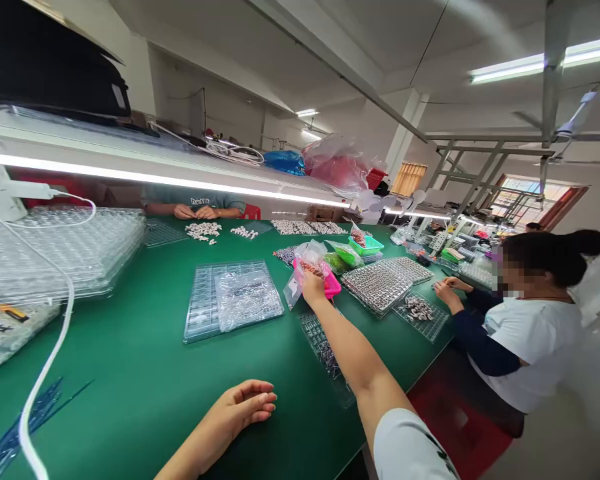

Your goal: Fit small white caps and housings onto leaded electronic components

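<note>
My right arm stretches across the green table, and my right hand [313, 288] is closed on a clear plastic bag [311, 252] with small orange-red parts in it. This bag is over a pink basket [332, 285], whose far side my hand partly hides. My left hand [245, 408] hovers near the front of the table, loosely curled, with nothing visible in it. Ahead of it a clear bag of small parts [250, 297] lies on a clear compartment tray [200, 300]. Beneath my right forearm is another tray with dark thin pieces [329, 357].
Stacked clear trays [55, 247] and a white cable [63, 333] occupy the left side. Filled trays [380, 283], green bags [343, 257] and a green basket [367, 245] stand beyond my right hand. Co-workers sit opposite and at right [525, 333]. A lit shelf [180, 187] crosses above.
</note>
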